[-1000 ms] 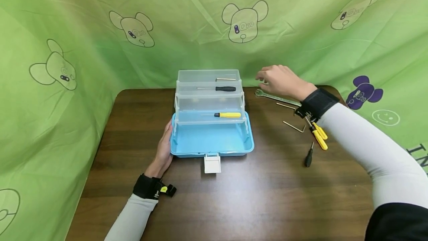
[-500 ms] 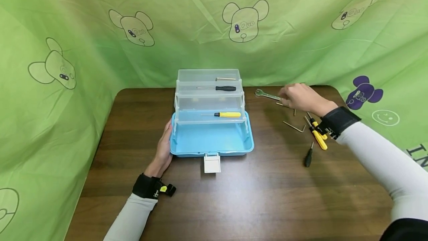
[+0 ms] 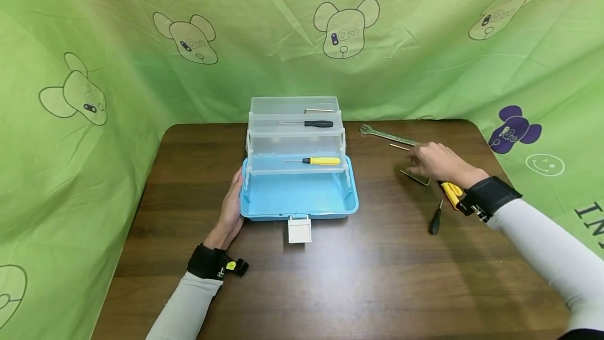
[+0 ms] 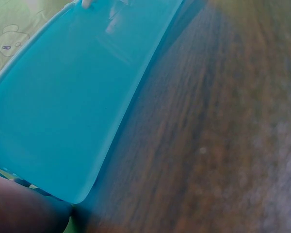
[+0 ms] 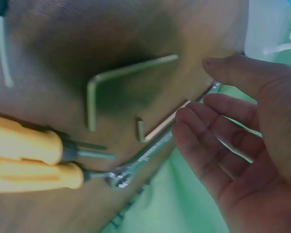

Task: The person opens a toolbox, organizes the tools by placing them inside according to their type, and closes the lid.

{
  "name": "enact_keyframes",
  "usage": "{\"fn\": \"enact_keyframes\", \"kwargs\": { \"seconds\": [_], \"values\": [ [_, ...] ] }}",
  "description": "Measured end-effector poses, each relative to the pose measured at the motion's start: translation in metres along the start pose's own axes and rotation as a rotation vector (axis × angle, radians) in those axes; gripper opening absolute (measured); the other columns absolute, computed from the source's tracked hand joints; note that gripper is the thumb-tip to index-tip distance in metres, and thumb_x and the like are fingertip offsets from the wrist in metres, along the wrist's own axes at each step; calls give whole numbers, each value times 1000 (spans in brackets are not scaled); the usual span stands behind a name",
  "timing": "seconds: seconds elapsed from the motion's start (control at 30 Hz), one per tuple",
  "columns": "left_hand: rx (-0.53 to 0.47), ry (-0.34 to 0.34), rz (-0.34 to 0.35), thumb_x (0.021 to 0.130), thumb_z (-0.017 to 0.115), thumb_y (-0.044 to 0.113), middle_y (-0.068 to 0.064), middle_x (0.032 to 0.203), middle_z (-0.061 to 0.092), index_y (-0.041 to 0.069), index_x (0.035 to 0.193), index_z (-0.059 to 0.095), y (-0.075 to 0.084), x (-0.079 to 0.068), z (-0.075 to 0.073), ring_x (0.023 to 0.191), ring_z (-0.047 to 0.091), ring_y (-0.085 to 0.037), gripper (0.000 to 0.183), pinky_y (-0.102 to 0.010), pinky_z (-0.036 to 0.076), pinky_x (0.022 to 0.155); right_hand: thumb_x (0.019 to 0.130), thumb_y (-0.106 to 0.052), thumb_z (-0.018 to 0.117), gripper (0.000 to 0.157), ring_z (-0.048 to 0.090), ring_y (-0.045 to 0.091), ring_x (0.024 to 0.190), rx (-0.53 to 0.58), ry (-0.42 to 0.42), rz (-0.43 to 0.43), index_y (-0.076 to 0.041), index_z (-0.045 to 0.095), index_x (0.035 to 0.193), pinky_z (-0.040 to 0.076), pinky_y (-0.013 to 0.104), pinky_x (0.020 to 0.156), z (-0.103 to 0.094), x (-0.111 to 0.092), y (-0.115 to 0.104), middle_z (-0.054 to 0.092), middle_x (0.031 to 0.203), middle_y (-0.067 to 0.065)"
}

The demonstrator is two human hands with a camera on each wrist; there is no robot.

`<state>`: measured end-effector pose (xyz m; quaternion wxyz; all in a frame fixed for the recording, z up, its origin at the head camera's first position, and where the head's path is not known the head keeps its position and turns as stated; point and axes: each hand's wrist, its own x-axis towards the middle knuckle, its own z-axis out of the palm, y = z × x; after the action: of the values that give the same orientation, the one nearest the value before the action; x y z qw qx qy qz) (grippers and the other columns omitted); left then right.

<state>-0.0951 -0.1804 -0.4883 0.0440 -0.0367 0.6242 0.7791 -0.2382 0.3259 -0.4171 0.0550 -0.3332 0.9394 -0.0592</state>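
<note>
Against the left wall of a blue toolbox (image 3: 299, 193), my left hand (image 3: 230, 214) rests with its fingers along the side. My right hand (image 3: 436, 161) hovers over loose tools on the right, fingers slightly bent and holding nothing. Close to its fingertips lies an L-shaped hex key (image 5: 134, 69). A second hex key (image 5: 162, 123) lies alongside a combination wrench (image 3: 387, 135). Two yellow-handled screwdrivers (image 3: 452, 193) are partly hidden by the right hand in the head view. Nearer the front lies a short black screwdriver (image 3: 435, 222).
Clear trays stand fanned out above the toolbox. They hold a hex key (image 3: 318, 110), a black screwdriver (image 3: 318, 124) and a yellow screwdriver (image 3: 323, 161). A white latch (image 3: 299, 231) hangs off the front. A green printed cloth (image 3: 283, 41) borders the wooden table (image 3: 330, 287).
My right hand has moved away from the trays, rightward and toward the table's front, over the wrench and then to the hex keys. The left hand has stayed at the toolbox.
</note>
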Motion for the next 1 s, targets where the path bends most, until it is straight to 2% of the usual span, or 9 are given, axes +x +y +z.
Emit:
{"fn": "enact_keyframes", "kwargs": {
  "seconds": [0.07, 0.23, 0.37, 0.63, 0.87, 1.0],
  "values": [
    [1, -2, 1, 119, 18, 30, -6, 178, 4, 9, 171, 5, 0, 0, 0, 163, 2, -21, 58, -42, 5, 132, 86, -14, 89, 29, 56, 12, 61, 14, -6, 9, 4, 78, 106, 50, 38, 55, 5, -4, 1, 66, 75, 2],
    [4, -3, 3, 119, 18, 31, -6, 178, 4, 9, 171, 5, 0, 0, 1, 163, 2, -20, 58, -42, 5, 132, 83, -13, 91, 29, 54, 13, 64, 49, 0, 14, 4, 76, 101, 48, 37, 56, 16, -16, 2, 63, 76, 4],
    [3, -6, 4, 119, 17, 31, -6, 178, 4, 10, 171, 4, 0, 0, 1, 163, 1, -20, 58, -42, 5, 132, 79, -9, 93, 27, 54, 14, 65, 46, 23, 5, 1, 75, 97, 50, 41, 58, 22, -25, 3, 64, 78, 5],
    [5, -12, 17, 119, 18, 32, -6, 178, 2, 9, 171, 3, -1, -1, 0, 163, 1, -20, 59, -41, 5, 132, 76, 2, 90, 25, 71, 25, 75, 89, 32, 1, 1, 78, 99, 58, 49, 65, 28, -32, 6, 76, 88, 11],
    [-19, 4, -8, 119, 20, 36, -1, 178, 8, 15, 172, 7, 0, -2, 1, 162, 6, -15, 58, -38, 8, 132, 78, 8, 87, 27, 72, 24, 79, 117, 47, 6, 1, 79, 103, 59, 45, 66, 32, -35, 6, 76, 91, 10],
    [-9, 7, -12, 119, 20, 35, -1, 178, 8, 15, 172, 7, -2, -2, 1, 163, 5, -16, 58, -39, 7, 132, 78, 10, 85, 27, 73, 28, 82, 110, 67, -10, 1, 80, 103, 59, 48, 66, 34, -36, 8, 77, 95, 13]
  ]
}}
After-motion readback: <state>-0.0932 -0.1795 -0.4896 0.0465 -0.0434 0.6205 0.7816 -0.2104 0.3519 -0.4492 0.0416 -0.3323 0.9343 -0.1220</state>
